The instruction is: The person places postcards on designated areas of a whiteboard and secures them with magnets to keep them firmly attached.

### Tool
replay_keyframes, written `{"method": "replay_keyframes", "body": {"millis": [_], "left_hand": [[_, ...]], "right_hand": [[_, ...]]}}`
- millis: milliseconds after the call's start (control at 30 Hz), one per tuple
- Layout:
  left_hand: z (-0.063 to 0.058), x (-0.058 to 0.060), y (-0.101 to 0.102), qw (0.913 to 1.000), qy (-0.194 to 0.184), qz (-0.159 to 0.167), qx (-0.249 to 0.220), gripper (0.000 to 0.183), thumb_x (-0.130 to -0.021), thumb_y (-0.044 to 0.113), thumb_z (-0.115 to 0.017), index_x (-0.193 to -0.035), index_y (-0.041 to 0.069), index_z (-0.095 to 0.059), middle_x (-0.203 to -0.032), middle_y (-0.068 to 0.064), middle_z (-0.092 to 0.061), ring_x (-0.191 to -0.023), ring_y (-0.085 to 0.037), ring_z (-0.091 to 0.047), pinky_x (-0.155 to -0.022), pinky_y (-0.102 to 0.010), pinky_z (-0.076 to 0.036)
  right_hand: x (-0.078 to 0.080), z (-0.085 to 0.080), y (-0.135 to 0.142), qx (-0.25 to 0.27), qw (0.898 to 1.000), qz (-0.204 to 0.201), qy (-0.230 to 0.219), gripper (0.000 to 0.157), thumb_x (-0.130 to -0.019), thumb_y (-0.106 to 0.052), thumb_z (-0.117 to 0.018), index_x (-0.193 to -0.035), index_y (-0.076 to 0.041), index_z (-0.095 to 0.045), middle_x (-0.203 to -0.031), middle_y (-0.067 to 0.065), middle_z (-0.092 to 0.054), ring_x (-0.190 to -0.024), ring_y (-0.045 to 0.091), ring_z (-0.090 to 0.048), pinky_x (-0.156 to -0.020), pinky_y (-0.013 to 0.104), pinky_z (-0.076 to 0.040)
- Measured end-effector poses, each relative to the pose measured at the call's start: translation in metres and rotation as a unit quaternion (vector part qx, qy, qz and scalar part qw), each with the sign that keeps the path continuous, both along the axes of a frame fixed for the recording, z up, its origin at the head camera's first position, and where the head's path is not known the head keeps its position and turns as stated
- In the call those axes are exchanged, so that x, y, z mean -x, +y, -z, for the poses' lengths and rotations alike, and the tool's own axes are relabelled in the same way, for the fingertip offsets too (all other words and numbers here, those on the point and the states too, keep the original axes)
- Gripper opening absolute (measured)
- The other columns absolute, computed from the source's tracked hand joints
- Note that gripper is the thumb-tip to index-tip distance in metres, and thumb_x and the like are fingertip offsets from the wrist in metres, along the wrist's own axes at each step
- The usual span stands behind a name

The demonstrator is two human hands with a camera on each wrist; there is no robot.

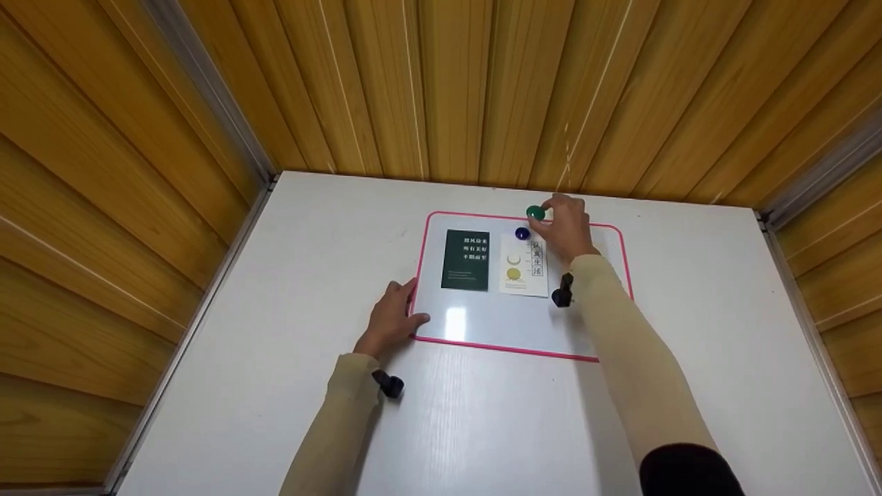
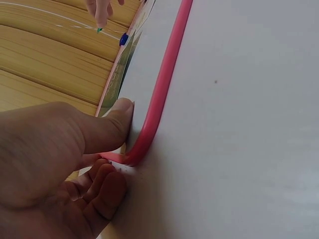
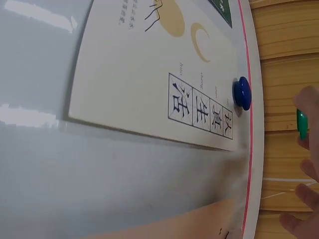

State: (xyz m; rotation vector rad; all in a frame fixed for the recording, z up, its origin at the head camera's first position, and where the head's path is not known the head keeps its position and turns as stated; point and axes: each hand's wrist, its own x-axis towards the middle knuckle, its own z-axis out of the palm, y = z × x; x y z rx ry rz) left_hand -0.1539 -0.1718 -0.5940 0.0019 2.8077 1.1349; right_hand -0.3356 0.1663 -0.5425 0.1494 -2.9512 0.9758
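Observation:
A whiteboard with a pink rim [image 1: 506, 348] lies on the white table. My left hand [image 1: 391, 315] grips its near-left corner; in the left wrist view the thumb [image 2: 117, 122] is on the face, the fingers curled at the edge. My right hand [image 1: 570, 226] pinches a green round magnet [image 1: 536, 212] between thumb and fingers, above the board's far edge. Just below it, a blue magnet [image 1: 523, 233] sits at the top of a white card [image 1: 522, 284] printed with a moon and characters. A dark green card [image 1: 465, 265] lies to its left.
In the right wrist view, part of an orange card [image 3: 184, 226] shows beside the white card; the right arm hides it in the head view. Wood-panelled walls [image 1: 448, 89] border the table [image 1: 468, 427] at the back and sides.

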Motion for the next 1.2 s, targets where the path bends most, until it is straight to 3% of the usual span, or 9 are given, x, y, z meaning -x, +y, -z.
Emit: {"method": "replay_keyframes", "body": {"millis": [467, 1200], "left_hand": [[0.001, 0.002, 0.001, 1.0, -0.005, -0.002, 0.007, 0.082, -0.087, 0.03, -0.081, -0.157, 0.013, -0.04, -0.113, -0.008, -0.051, -0.098, -0.022, -0.052, -0.094, -0.04, -0.048], [0.001, 0.002, 0.001, 0.9999, 0.003, -0.007, 0.01, 0.083, -0.085, 0.03, -0.082, -0.156, 0.014, -0.041, -0.113, -0.008, -0.052, -0.098, -0.021, -0.053, -0.096, -0.04, -0.05]], "right_hand": [[0.006, 0.0, -0.031, -0.02, 1.0, -0.024, -0.002, 0.047, -0.094, -0.036, -0.072, -0.129, -0.005, -0.066, -0.16, 0.014, -0.037, -0.147, 0.04, -0.027, -0.118, 0.057, -0.025], [0.007, 0.013, -0.071, -0.033, 0.997, -0.06, 0.029, 0.041, -0.094, -0.035, -0.072, -0.123, -0.006, -0.07, -0.155, 0.014, -0.043, -0.143, 0.037, -0.033, -0.116, 0.056, -0.028]]}}
